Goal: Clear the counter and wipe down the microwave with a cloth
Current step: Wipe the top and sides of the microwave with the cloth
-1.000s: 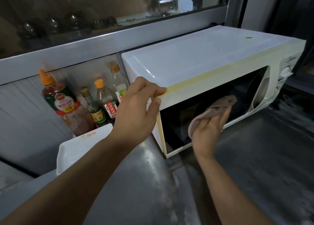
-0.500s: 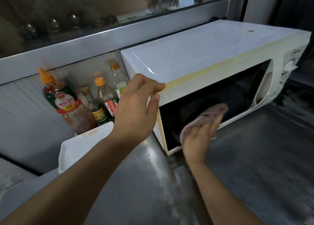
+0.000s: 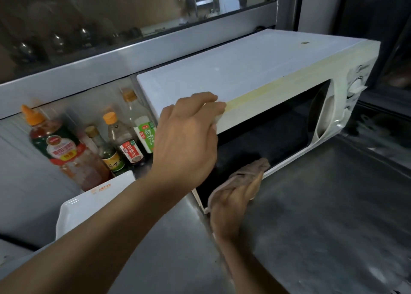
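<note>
Compared with one second ago, the right hand [image 3: 233, 205] and its cloth [image 3: 249, 171] have travelled down and left across the dark glass door, from mid-window to the lower left corner; the left hand [image 3: 186, 138] keeps its place on the upper left front corner of the microwave [image 3: 244, 76]. Left hand: fingers curled over the top edge, thumb against the yellowed front strip, gripping the casing; forearm extended from lower left. Right hand: fingers curled around the crumpled brownish cloth, pressing it against the door near its bottom edge. The microwave is a white, glossy, box-shaped unit standing on a dull steel counter [image 3: 322, 216]. Left of it stand sauce bottles [image 3: 66, 151] with orange caps and a white rectangular tray [image 3: 89, 207].
</note>
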Motion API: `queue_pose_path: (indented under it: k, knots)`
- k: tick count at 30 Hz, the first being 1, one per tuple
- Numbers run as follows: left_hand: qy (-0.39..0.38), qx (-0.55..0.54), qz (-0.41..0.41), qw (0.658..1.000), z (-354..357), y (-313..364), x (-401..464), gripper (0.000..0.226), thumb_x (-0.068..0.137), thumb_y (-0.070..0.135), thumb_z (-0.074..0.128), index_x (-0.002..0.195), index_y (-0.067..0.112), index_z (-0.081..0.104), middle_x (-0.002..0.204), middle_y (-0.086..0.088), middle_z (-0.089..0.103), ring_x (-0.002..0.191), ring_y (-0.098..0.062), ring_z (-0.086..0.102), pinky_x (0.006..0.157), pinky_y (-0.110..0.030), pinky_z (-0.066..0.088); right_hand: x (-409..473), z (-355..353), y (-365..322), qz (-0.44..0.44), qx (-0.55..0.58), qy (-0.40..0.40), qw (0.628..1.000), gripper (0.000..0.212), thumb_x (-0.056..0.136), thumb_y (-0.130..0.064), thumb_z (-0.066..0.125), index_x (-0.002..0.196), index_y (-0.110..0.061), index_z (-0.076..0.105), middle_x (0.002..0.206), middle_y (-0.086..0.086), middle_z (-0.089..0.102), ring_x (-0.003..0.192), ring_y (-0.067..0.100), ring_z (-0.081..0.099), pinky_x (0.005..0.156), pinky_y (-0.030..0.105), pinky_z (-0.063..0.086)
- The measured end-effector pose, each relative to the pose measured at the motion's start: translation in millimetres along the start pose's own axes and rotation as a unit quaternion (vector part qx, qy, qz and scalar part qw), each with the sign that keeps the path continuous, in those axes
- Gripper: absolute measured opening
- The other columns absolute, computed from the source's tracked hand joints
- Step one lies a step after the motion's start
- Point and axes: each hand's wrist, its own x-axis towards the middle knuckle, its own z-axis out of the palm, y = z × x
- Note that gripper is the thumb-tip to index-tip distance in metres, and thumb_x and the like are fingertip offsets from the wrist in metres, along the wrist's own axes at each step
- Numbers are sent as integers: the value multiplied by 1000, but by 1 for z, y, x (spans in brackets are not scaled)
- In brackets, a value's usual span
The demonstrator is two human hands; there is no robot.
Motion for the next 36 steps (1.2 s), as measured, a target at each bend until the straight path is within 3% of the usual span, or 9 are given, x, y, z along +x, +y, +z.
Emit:
queue_pose_path:
  k: [3, 6, 10, 14, 18, 22, 24, 31, 36]
  knots:
    - [-15, 27, 13, 999, 6, 11, 19, 40, 89, 6, 48, 126, 18, 58, 133, 1, 54, 118, -25, 50, 94, -35, 35, 71, -30, 11, 35, -38, 47, 998, 60, 98, -2, 30, 151, -11, 5, 158, 12, 10, 140, 35, 23, 109, 32, 28]
    - [-42, 26, 35, 998, 10, 19, 38, 39, 89, 6, 47, 125, 16, 58, 124, -3, 59, 109, -30, 54, 92, -42, 40, 112, -50, 15, -10, -102, 45, 994, 60, 95, 9, 33, 148, 4, 4, 154, -9, 5, 137, -6, 10, 110, 4, 6]
    - [-90, 40, 55, 994, 23, 26, 68, 38, 92, 13, 46, 127, 25, 56, 130, 6, 56, 111, -25, 48, 94, -40, 38, 131, -68, 19, -31, -135, 41, 990, 55, 92, 5, 39, 145, 1, 24, 158, 8, 2, 145, 15, 12, 119, 27, 12]
    - [-110, 0, 78, 991, 24, 13, 85, 31, 92, 13, 50, 117, 26, 62, 123, 10, 57, 106, -16, 49, 90, -31, 39, 157, -87, 23, 12, -214, 72, 974, 46, 87, 4, 50, 132, 5, 46, 148, 19, 20, 136, 34, 23, 117, 36, 18]
    - [-105, -72, 75, 989, 27, 4, 82, 30, 90, 19, 48, 113, 23, 65, 117, 10, 58, 102, -16, 48, 82, -18, 35, 165, -88, 14, 50, -203, 66, 976, 49, 89, 3, 47, 138, 0, 40, 146, 15, 27, 133, 31, 26, 112, 29, 17]
    - [-110, -102, 59, 987, 28, 4, 81, 35, 84, 24, 44, 111, 26, 66, 113, 15, 57, 103, -13, 47, 82, -2, 29, 164, -76, -14, -6, -207, 69, 976, 56, 89, 1, 45, 143, -9, 34, 157, 3, 15, 141, 25, 16, 117, 43, 11]
    - [-111, -118, 53, 985, 28, 4, 81, 35, 84, 23, 44, 111, 26, 66, 112, 15, 57, 105, -14, 47, 84, 0, 27, 173, -65, -42, -41, -194, 78, 977, 57, 90, -5, 44, 145, -15, 31, 158, -3, 11, 142, 20, 12, 116, 46, 8]
    - [-111, -141, 49, 983, 29, 3, 80, 32, 91, 2, 54, 111, 24, 66, 112, 14, 56, 108, -14, 45, 84, 3, 25, 185, -55, -71, -104, -170, 98, 975, 62, 86, -5, 42, 145, -21, 31, 157, -5, 14, 139, 16, 15, 113, 28, 4]
    - [-113, -146, 48, 982, 31, 1, 82, 31, 90, 4, 55, 109, 26, 67, 113, 13, 57, 110, -14, 46, 88, -1, 28, 184, -54, -40, -142, -189, 96, 967, 59, 86, -14, 36, 144, -4, 31, 157, 9, 15, 139, 23, 14, 115, 38, 8]
